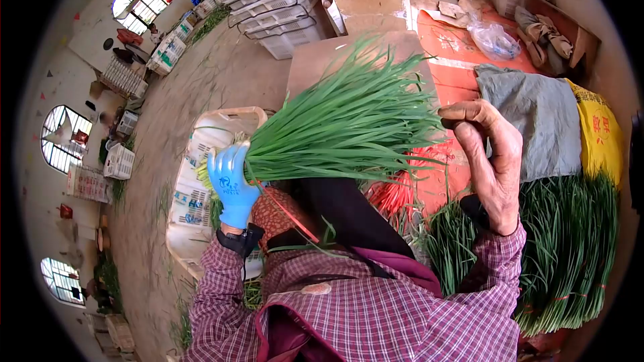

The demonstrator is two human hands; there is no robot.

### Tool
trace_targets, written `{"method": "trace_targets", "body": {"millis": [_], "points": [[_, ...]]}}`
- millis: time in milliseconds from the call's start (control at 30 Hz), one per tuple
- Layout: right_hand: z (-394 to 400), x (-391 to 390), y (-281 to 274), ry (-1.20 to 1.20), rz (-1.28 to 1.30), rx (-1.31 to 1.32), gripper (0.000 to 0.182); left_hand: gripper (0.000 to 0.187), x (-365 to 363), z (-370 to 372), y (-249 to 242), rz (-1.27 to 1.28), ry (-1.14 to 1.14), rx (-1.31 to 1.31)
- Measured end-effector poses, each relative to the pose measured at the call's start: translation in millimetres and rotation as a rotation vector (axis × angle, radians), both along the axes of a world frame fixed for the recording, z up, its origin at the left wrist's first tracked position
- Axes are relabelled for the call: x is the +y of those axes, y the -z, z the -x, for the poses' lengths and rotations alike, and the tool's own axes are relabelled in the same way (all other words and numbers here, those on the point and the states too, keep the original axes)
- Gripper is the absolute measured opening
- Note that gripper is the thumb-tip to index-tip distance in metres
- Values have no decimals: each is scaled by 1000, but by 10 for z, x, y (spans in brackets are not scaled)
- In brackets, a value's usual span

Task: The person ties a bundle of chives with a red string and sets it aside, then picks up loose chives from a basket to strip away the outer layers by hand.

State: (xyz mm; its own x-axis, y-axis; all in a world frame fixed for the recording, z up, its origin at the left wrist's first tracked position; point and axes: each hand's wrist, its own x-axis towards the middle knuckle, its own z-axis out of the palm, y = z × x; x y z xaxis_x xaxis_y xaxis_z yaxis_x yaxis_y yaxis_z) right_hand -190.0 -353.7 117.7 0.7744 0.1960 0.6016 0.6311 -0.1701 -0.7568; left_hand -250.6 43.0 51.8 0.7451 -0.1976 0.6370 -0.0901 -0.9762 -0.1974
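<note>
My left hand (235,181), in a blue glove, is closed around the stem end of a bunch of green chives (342,121). The long leaves fan out to the right across my lap and a brown board (315,60). A red tie strip (290,213) hangs from the bunch beside the glove. My bare right hand (490,154) is raised by the leaf tips, thumb and forefinger curled together; whatever they might pinch is too small to make out. Below the leaves lies a pile of red tie strips (396,198).
A white plastic crate (184,218) stands at my left. Tied chive bundles (570,248) lie at right, beside a grey sheet (526,117) and a yellow sack (597,134). Stacked crates (282,27) rise at the back. Leaf scraps litter the concrete floor (154,141).
</note>
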Motion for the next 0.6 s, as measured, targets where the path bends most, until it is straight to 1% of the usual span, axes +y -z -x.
{"method": "trace_targets", "body": {"millis": [33, 67, 100, 167, 233, 267, 300, 367, 400, 467, 500, 567, 600], "points": [[-50, 17, 18, 83, 8, -61, 14, 64, -16, 59, 40, 1, 0, 5], [-102, 67, 96, 80, 79, -120, 16, 67, -34, 109, 93, -19, 11, 29], [-118, 136, 156, 81, 216, -157, 23, 69, -50, 151, 144, -39, 25, 56], [-160, 353, 354, 140, 424, -314, 37, 69, -109, 211, 229, -62, 32, 102], [-111, 563, 511, 160, 514, -373, 47, 70, -159, 247, 278, -55, 13, 113], [-92, 629, 626, 139, 529, -335, 52, 71, -164, 251, 283, -67, 3, 121], [-59, 668, 701, 118, 521, -333, 46, 71, -179, 253, 271, -69, 0, 125], [4, 738, 955, 131, 605, -339, 41, 74, -240, 240, 212, -65, -8, 222], [46, 772, 1039, 126, 534, -374, 39, 74, -319, 214, 156, -67, -10, 224], [130, 808, 1131, 85, 497, -352, 38, 77, -540, 139, 44, -84, 112, 291], [164, 818, 1149, 57, 469, -317, 37, 77, -618, 84, 39, -85, 109, 291], [207, 798, 1173, 44, 443, -328, 34, 82, -746, 7, 53, 16, 221, 387], [231, 769, 1169, 8, 450, -287, 33, 83, -772, -12, 65, 30, 216, 398]]}}
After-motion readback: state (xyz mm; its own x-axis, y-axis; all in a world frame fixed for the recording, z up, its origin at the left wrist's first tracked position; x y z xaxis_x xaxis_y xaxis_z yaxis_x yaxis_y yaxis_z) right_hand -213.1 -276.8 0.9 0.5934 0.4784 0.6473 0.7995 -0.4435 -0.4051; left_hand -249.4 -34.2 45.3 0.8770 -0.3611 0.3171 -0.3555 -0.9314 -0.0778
